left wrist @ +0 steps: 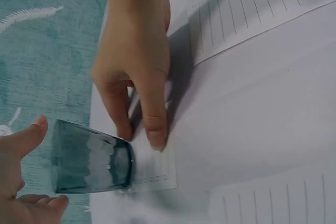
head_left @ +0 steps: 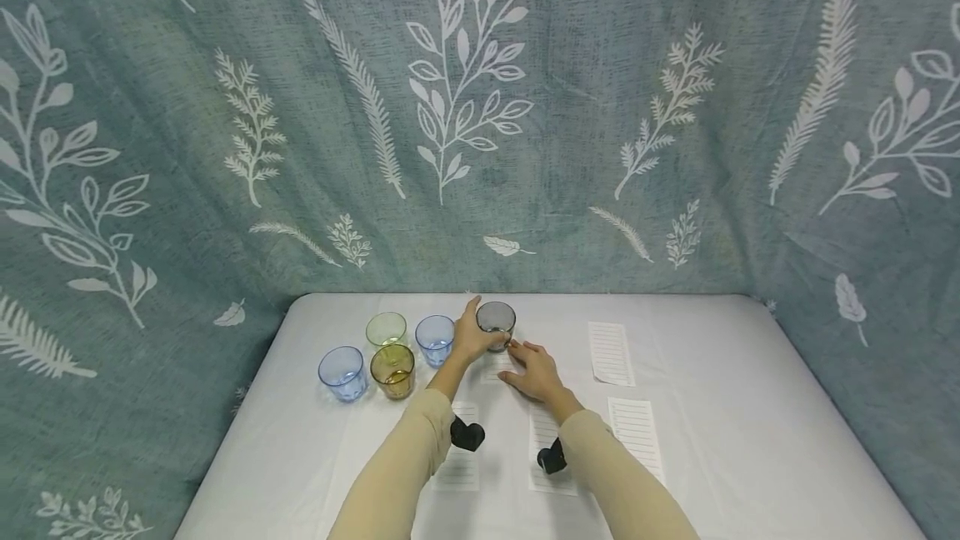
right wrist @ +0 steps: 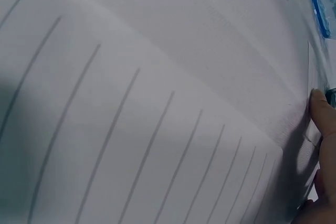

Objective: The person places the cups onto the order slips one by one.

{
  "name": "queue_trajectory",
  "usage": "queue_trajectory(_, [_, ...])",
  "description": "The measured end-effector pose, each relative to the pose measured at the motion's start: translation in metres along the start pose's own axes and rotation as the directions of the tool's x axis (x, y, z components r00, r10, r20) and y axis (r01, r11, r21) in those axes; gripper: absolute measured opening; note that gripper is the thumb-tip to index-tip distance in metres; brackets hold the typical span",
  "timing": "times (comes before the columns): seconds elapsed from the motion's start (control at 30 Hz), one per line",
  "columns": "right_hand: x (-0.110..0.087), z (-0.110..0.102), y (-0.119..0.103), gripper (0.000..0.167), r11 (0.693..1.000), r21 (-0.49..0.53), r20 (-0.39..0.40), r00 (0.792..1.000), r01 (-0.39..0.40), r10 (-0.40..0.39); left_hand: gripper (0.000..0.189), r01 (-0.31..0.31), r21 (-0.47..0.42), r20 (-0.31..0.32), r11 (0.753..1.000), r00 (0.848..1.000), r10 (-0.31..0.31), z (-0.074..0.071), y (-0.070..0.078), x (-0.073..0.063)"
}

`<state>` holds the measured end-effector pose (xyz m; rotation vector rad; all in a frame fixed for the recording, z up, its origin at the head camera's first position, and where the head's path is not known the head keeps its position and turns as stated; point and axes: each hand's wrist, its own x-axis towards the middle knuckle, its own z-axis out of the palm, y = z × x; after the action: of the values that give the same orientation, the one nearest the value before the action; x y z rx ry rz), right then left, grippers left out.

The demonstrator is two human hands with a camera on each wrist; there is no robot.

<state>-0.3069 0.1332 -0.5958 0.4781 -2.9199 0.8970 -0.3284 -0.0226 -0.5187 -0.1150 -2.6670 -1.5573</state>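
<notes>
A dark grey glass (head_left: 496, 317) stands upright at the far edge of the table, its base by a small lined paper (left wrist: 157, 176). My left hand (head_left: 472, 338) is at this glass, fingers and thumb spread on either side of its rim. In the left wrist view a small gap shows between the thumb tip and the glass (left wrist: 86, 158). My right hand (head_left: 536, 372) reaches in from the near side with extended fingers. One fingertip is right at the glass's base, and the thumb (left wrist: 156, 135) rests on the paper.
Left of my hands stand two blue glasses (head_left: 342, 373) (head_left: 435, 338), a green glass (head_left: 386, 327) and an amber glass (head_left: 393, 371). Several lined papers (head_left: 611, 352) lie on the white table, some under my forearms. A patterned curtain (head_left: 562, 190) hangs behind the far edge.
</notes>
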Motion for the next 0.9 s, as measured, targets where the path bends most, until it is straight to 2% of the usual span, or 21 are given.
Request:
queue_trajectory(0.2, [-0.002,-0.008,0.002,0.059,0.996,0.085,0.049,0.998,0.023,-0.027,0.079,-0.104,-0.09,-0.057,0.99,0.993,0.099,-0.015,0.004,-0.011])
queue_trajectory(0.3, [-0.004,-0.015,0.003,0.063,0.992,0.126,0.053,0.998,0.024,-0.031,0.074,-0.157,-0.169,-0.083,0.973,0.986,0.145,-0.026,0.002,-0.018])
queue_trajectory(0.43, [-0.012,-0.027,0.009,0.067,0.984,0.178,0.019,1.0,0.008,-0.012,0.065,-0.201,-0.254,-0.121,0.946,0.977,0.176,-0.055,0.016,-0.043])
queue_trajectory(0.53, [-0.022,-0.041,0.021,0.067,0.981,0.193,-0.029,1.0,-0.002,0.007,0.062,-0.198,-0.281,-0.144,0.939,0.976,0.163,-0.08,0.021,-0.064])
queue_trajectory(0.63, [-0.034,-0.059,0.038,0.066,0.983,0.185,-0.083,0.996,-0.004,0.02,0.061,-0.201,-0.273,-0.196,0.941,0.969,0.15,-0.1,0.003,-0.071])
queue_trajectory(0.73, [-0.047,-0.08,0.056,0.065,0.986,0.164,-0.131,0.991,-0.017,0.039,0.06,-0.2,-0.242,-0.267,0.95,0.955,0.133,-0.119,-0.021,-0.076])
queue_trajectory(0.8, [-0.054,-0.092,0.069,0.066,0.988,0.153,-0.152,0.987,-0.034,0.058,0.059,-0.197,-0.193,-0.331,0.961,0.935,0.125,-0.131,-0.035,-0.079])
queue_trajectory(0.9, [-0.065,-0.106,0.087,0.069,0.986,0.141,-0.16,0.981,-0.084,0.106,0.058,-0.199,-0.11,-0.428,0.974,0.894,0.134,-0.147,-0.049,-0.088])
